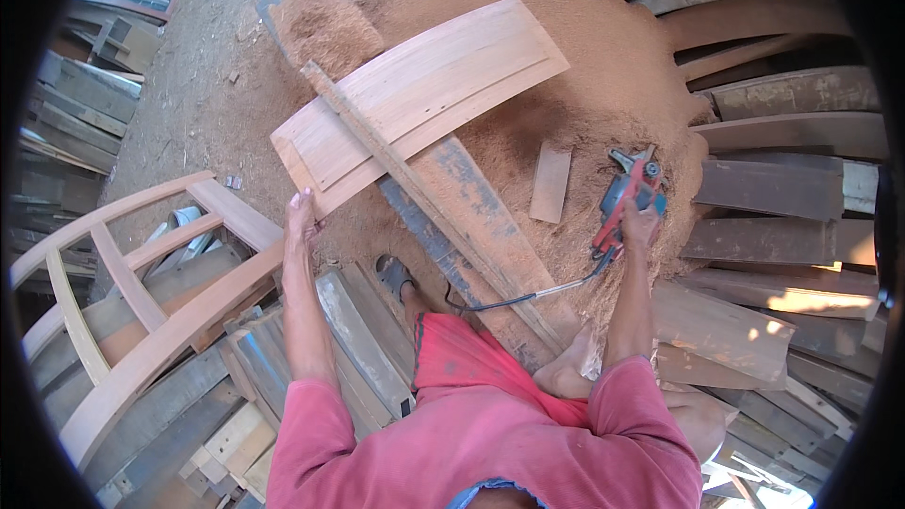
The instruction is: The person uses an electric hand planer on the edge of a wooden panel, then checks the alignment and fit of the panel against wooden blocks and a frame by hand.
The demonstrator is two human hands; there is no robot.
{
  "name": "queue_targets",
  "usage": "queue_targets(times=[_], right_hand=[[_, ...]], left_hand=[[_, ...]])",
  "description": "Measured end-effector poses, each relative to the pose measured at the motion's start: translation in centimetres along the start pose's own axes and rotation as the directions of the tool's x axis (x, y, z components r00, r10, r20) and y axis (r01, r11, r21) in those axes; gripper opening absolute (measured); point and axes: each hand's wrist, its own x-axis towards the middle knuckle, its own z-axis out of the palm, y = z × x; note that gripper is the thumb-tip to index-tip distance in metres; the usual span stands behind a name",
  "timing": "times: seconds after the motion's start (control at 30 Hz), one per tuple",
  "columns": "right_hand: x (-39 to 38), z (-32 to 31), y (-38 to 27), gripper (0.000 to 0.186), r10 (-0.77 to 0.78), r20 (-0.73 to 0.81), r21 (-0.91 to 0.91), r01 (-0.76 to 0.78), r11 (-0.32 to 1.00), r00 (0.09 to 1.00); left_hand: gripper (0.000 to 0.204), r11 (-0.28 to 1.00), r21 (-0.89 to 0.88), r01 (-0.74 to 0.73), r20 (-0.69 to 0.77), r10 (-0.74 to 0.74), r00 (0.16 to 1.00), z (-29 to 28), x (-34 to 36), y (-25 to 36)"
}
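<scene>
A pale curved wooden panel point(434, 75) with a recessed border lies across a dusty plank point(471, 203) and under or against a long narrow batten point(412, 184). My left hand point(302, 219) grips the panel's lower left corner. My right hand point(639, 221) is closed on the handle of a red and teal power planer point(618, 198), held over sawdust to the right of the plank, its cord point(500, 304) running across the plank. A small loose wood piece point(551, 179) lies left of the planer. My bare foot point(566, 372) rests at the plank's lower end.
A curved lattice wooden frame point(125, 287) leans over stacked boards point(207, 424) at the left. Piles of weathered boards point(764, 187) line the right side and more timber point(85, 94) the far left. Heaped sawdust point(603, 66) covers the ground behind the panel.
</scene>
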Motion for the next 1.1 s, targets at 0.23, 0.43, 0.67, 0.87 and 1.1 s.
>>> queue_targets(times=[0.23, 0.43, 0.67, 0.87, 1.1], right_hand=[[-2.4, 4.9, 7.0, 0.065, 0.021, 0.007, -0.341, -0.017, 0.94, 1.0], [-7.1, 6.8, -3.8, 0.084, -0.235, 0.147, -0.651, 0.273, 0.708, 0.961], [-7.5, 16.9, 0.9, 0.11, 0.1, 0.331, -0.785, 0.216, 0.58, 0.938], [-3.4, 14.2, 3.7, 0.1, 0.087, 0.528, 0.36, -0.316, 0.878, 0.844], [-11.2, 8.6, -8.9, 0.092, -0.256, 0.785, 0.619, -0.708, 0.34, 0.564]], left_hand=[[0.034, 0.998, -0.054, 0.012, -0.008, -0.013, 1.0, 0.4, -0.6, 0.2], [0.039, 0.996, -0.081, 0.041, -0.095, -0.048, 0.994, 0.7, -1.5, -0.2], [0.039, 0.989, -0.149, -0.023, -0.014, 0.022, 1.0, 0.8, -1.2, -0.5], [0.042, 0.991, -0.124, -0.052, 0.016, 0.054, 0.998, 2.4, -1.6, 0.4], [0.043, 0.988, -0.139, -0.068, 0.001, 0.069, 0.998, 0.8, -0.3, -1.7]])
